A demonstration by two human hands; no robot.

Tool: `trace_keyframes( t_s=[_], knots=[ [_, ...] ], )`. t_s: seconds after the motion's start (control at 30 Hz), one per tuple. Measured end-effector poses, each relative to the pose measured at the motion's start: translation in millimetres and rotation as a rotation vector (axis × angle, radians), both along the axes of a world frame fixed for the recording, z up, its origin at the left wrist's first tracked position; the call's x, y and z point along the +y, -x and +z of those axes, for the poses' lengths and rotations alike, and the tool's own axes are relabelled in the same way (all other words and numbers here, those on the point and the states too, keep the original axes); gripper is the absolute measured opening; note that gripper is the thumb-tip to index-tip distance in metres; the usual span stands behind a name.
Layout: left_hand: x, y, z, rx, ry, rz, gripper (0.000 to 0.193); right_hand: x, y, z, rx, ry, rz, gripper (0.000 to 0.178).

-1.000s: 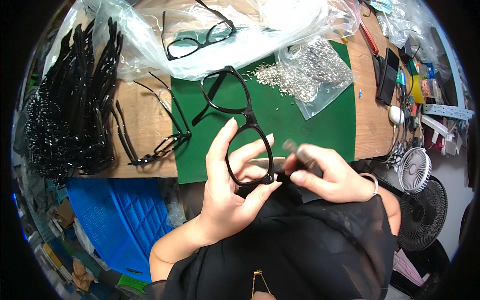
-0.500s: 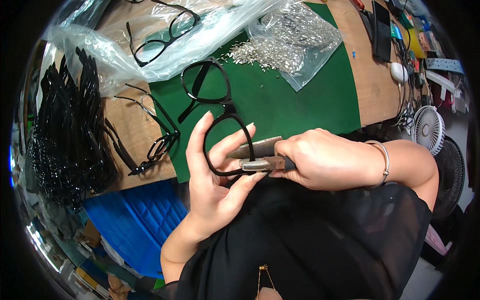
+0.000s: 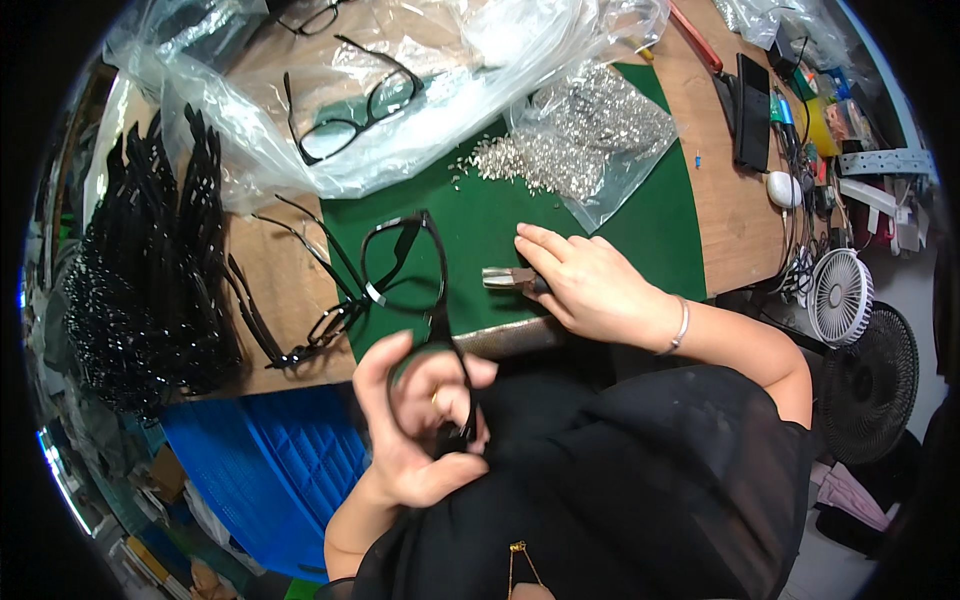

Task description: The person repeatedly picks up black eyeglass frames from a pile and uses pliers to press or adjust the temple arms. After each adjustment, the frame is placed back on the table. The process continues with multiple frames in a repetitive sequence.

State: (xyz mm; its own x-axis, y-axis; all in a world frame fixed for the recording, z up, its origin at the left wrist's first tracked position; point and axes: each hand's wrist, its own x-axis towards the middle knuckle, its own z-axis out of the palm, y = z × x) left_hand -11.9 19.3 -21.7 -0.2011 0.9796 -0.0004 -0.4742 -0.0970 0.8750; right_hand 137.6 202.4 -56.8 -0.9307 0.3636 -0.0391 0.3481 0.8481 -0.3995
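In my left hand (image 3: 415, 425), fingers wrapped partly round its near rim, is a black eyeglass frame (image 3: 440, 290); this hand is slightly smeared by motion. The frame's far rim stands over the green mat (image 3: 480, 225), and a folded temple arm shows through it. My right hand (image 3: 600, 285) rests low over the mat with fingers stretched forward. Pliers (image 3: 508, 278) stick out to the left from under that hand, their handles mostly hidden by the palm. Beyond my right hand lies a heap of small silvery metal pieces (image 3: 515, 162) spilling from a clear plastic bag (image 3: 600, 215).
A big heap of black glasses parts (image 3: 150, 290) fills the left side. Another black frame (image 3: 300, 350) lies beside it, and one more (image 3: 360, 120) rests on plastic sheeting (image 3: 250, 150). A blue crate (image 3: 260, 470) stands below the table edge. A phone (image 3: 755, 110) and small fan (image 3: 840, 295) are right.
My right hand with the pliers has come off the frame's rim and moved forward onto the mat. My left hand has drawn the eyeglass frame back toward my body.
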Motion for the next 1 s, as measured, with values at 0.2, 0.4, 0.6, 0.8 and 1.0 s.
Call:
trace_keyframes(
  t_s=[0.2, 0.4, 0.6, 0.8, 1.0],
  knots=[
    [-15.5, -20.9, -2.4, 0.038, 0.295, -0.038, 0.086, 20.5, 8.6, -2.4, 0.042, 0.168, -0.169, 0.021],
    [-5.6, -19.1, -13.0, -0.335, 0.274, -0.163, 0.086, 23.7, 15.7, -26.3, 0.122, 0.021, -0.105, 0.018],
    [-3.1, -21.8, -18.6, 0.012, 0.358, -0.07, 0.008, 26.1, 16.0, -31.6, 0.067, -0.043, -0.012, 0.016],
    [10.0, -40.6, -17.3, 0.036, 0.363, 0.148, 0.042, -21.6, 15.1, 33.0, 0.288, 0.601, -0.182, 0.016],
    [18.8, -53.2, -18.2, 0.225, 0.217, 0.201, 0.048, -60.3, 19.4, 24.1, 0.654, 1.21, -0.506, 0.011]
  ],
)
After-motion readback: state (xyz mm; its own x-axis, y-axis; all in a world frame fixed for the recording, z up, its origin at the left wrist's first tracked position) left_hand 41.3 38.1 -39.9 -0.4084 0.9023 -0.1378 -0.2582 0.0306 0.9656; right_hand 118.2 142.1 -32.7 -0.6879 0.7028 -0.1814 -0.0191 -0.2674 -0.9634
